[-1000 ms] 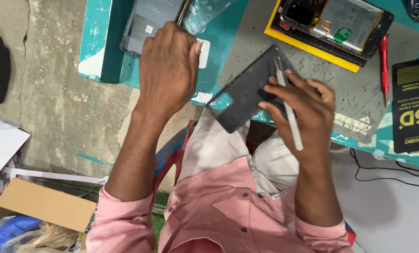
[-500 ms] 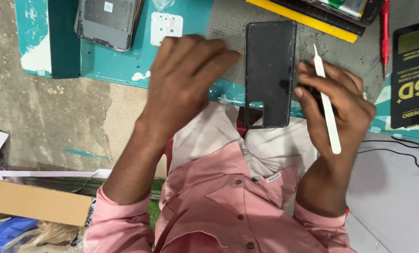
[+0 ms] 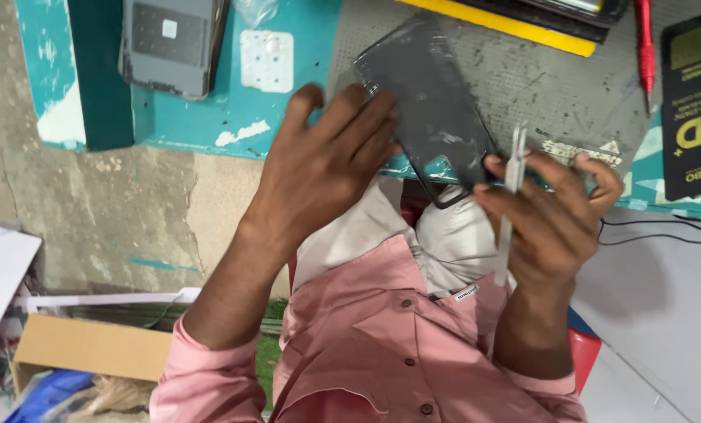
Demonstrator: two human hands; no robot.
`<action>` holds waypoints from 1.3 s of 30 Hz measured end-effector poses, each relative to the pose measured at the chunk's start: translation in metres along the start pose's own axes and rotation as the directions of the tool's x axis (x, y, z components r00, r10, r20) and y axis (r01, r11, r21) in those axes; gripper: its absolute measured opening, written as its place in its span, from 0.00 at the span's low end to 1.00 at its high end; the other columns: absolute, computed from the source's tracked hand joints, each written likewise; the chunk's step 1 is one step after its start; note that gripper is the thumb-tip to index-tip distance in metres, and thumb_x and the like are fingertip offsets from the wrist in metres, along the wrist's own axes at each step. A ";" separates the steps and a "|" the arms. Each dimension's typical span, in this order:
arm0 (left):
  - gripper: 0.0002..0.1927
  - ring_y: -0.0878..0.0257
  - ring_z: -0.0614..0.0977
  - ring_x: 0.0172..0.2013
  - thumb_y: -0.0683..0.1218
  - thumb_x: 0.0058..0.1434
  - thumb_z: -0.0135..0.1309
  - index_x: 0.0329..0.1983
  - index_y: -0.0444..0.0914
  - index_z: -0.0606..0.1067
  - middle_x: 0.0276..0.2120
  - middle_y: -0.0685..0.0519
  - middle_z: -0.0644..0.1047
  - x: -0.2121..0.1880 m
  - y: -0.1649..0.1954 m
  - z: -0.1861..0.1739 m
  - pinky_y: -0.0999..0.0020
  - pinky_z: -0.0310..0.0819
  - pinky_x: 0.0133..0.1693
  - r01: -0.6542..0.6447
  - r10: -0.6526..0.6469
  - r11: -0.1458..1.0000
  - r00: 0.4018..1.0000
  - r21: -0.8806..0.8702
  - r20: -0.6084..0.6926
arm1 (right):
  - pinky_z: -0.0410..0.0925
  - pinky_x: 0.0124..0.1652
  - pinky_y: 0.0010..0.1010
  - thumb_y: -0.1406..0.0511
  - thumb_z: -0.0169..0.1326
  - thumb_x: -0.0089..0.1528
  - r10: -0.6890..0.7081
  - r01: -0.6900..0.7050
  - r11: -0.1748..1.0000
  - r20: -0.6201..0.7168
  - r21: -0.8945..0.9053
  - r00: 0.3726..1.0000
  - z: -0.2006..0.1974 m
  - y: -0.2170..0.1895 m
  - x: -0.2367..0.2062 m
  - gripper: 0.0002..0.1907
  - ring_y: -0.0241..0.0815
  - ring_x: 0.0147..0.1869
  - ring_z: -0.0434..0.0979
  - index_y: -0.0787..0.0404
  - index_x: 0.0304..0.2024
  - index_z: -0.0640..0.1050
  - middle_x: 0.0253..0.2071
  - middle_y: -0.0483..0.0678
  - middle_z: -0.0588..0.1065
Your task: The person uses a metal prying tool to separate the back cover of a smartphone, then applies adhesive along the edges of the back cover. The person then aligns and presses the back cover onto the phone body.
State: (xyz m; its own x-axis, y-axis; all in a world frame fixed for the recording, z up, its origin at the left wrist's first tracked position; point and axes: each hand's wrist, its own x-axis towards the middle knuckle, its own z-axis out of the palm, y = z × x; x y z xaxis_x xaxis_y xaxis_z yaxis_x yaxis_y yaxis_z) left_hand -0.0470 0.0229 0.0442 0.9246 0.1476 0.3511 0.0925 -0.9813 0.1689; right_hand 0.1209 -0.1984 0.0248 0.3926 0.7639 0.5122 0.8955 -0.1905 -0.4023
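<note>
Now that the dark phone panel (image 3: pixel 433 110) has tilted toward 11 o'clock, the left hand (image 3: pixel 327 168) lays spread fingers on it while the right hand (image 3: pixel 550 215) pinches white tweezers (image 3: pixel 509 196) at its 5 o'clock corner.

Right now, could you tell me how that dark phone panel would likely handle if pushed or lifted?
The panel looks thin and flat, so probably stiff, light and fragile. Its glossy face may be slippery. One corner overhangs the bench edge, between the left hand and the right hand, so a push could tip it off.
</note>
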 end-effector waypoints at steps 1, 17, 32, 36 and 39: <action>0.12 0.56 0.73 0.59 0.48 0.71 0.64 0.51 0.37 0.79 0.60 0.52 0.75 -0.004 0.002 -0.001 0.53 0.66 0.56 0.004 -0.004 1.000 1.000 0.007 -0.005 | 0.56 0.67 0.40 0.66 0.70 0.62 0.024 -0.024 1.000 -0.002 -0.007 1.000 -0.002 0.003 0.001 0.04 0.39 0.59 0.81 0.51 0.38 0.86 0.40 0.41 0.84; 0.06 0.58 0.78 0.37 0.40 0.63 0.56 0.43 0.35 0.77 0.44 0.48 0.77 0.025 0.084 0.009 0.63 0.70 0.39 0.285 -0.294 0.939 0.956 -0.193 -0.019 | 0.60 0.67 0.38 0.70 0.67 0.67 0.223 -0.234 0.961 0.089 0.147 0.971 0.010 -0.025 0.030 0.10 0.45 0.67 0.78 0.61 0.50 0.82 0.55 0.47 0.82; 0.25 0.53 0.72 0.61 0.63 0.67 0.63 0.55 0.42 0.76 0.61 0.50 0.71 0.001 0.027 0.001 0.44 0.61 0.62 0.242 -0.242 0.968 0.970 -0.060 0.019 | 0.54 0.71 0.49 0.64 0.68 0.60 -0.087 0.010 0.971 0.317 0.239 0.944 0.028 -0.009 0.088 0.15 0.44 0.70 0.75 0.58 0.48 0.83 0.55 0.47 0.82; 0.43 0.47 0.62 0.73 0.68 0.65 0.56 0.70 0.33 0.67 0.72 0.43 0.63 0.007 0.022 0.014 0.40 0.49 0.72 0.297 -0.293 0.947 0.955 -0.120 0.050 | 0.66 0.64 0.43 0.63 0.68 0.63 0.005 -0.063 0.936 0.164 0.347 0.986 0.019 -0.012 0.077 0.14 0.50 0.64 0.81 0.62 0.47 0.82 0.53 0.51 0.82; 0.50 0.49 0.57 0.76 0.71 0.67 0.52 0.73 0.27 0.62 0.75 0.41 0.59 0.010 0.020 0.019 0.43 0.43 0.75 0.327 -0.313 0.933 0.943 -0.150 0.110 | 0.71 0.46 0.33 0.56 0.59 0.64 0.063 -0.093 0.829 0.074 0.552 0.995 0.017 -0.012 0.063 0.19 0.41 0.44 0.83 0.66 0.47 0.80 0.42 0.46 0.82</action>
State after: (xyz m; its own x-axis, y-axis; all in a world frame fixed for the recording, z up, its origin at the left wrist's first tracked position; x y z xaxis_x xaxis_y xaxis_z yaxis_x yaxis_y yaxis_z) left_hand -0.0293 0.0023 0.0335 0.8838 0.4330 0.1772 0.3335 -0.8487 0.4104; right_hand 0.1312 -0.1369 0.0488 0.4313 0.7939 0.4285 0.5898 0.1113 -0.7998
